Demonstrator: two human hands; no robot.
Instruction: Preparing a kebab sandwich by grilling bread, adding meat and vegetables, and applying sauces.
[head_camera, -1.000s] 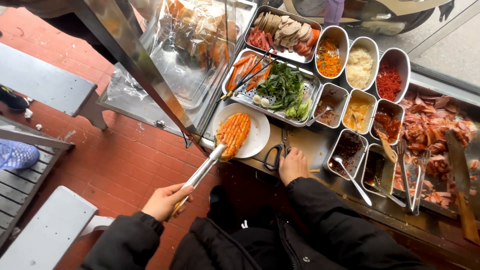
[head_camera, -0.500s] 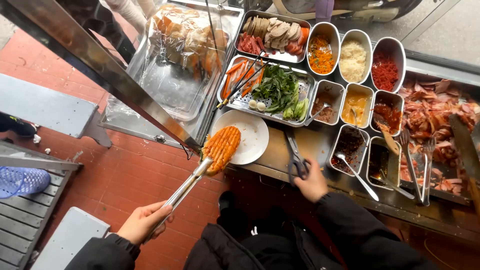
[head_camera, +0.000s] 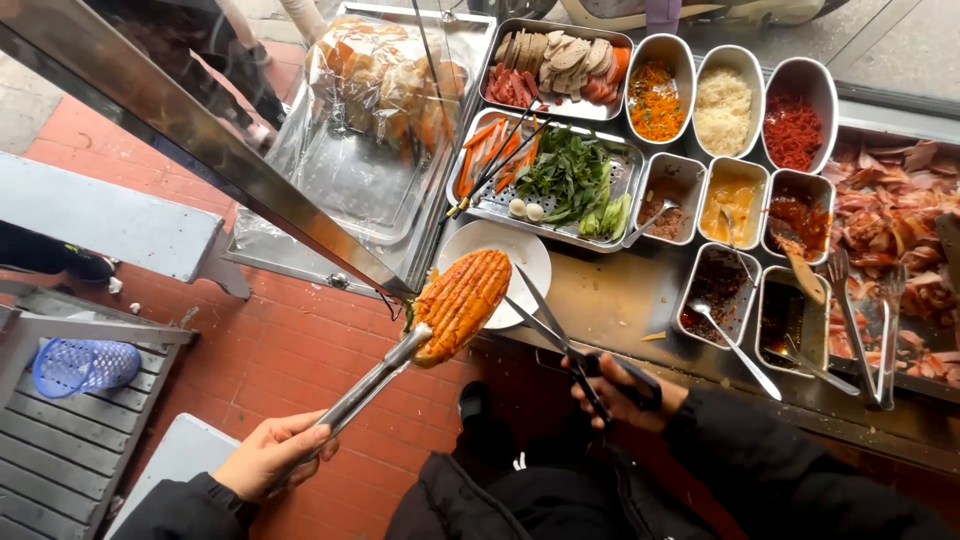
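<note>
Head view is looking down on a food counter. At 7 o'clock the left hand (head_camera: 270, 455) is gripping metal tongs (head_camera: 355, 400), fingers wrapped tight around the handles. The tongs are clamping a grilled, orange-brown bread roll (head_camera: 462, 303), which is hanging in the air near centre, just over the 8 o'clock edge of a white plate (head_camera: 520, 262). At 5 o'clock the right hand (head_camera: 625, 390) is holding black-handled scissors (head_camera: 560, 340), fingers closed through the loops; the blades are standing apart, pointing toward 11 o'clock, their tips close beside the roll. At 12 o'clock a steel tray of herbs and carrot sticks (head_camera: 560, 180) is sitting beyond the plate. At 2 o'clock small steel tubs of sauces and shredded toppings (head_camera: 735, 190) are standing in rows.
</note>
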